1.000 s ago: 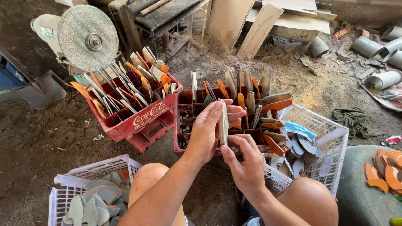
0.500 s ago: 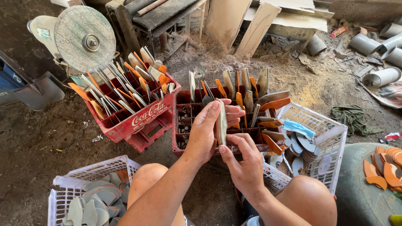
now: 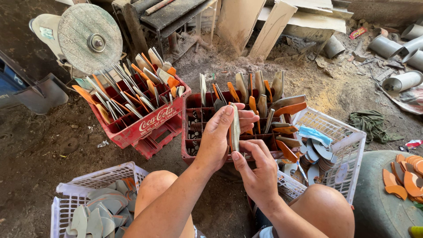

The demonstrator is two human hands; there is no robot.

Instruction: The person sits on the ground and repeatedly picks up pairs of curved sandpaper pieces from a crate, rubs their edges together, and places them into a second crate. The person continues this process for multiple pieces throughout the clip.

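At frame centre, left hand (image 3: 219, 136) and right hand (image 3: 257, 169) pinch a flat blade (image 3: 235, 128) (long axis upright, tip upward).

The thin blade (image 3: 235, 128) looks dull grey metal, the red crate (image 3: 194, 132) scuffed plastic, the ground (image 3: 39, 163) rough dirt.

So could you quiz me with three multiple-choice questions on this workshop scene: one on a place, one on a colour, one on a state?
1. Where is the grinding disc?
A. upper left, behind a crate
B. lower right
C. in a basket

2. What colour is the crate left of the hands?
A. blue
B. red
C. green

3. What are the hands doing?
A. resting empty
B. lifting a basket
C. holding a thin flat piece

Answers: 1 A, it stands above the left crate. 2 B, its walls are red. 3 C, the left hand grips the piece upright and the right hand pinches its lower end.
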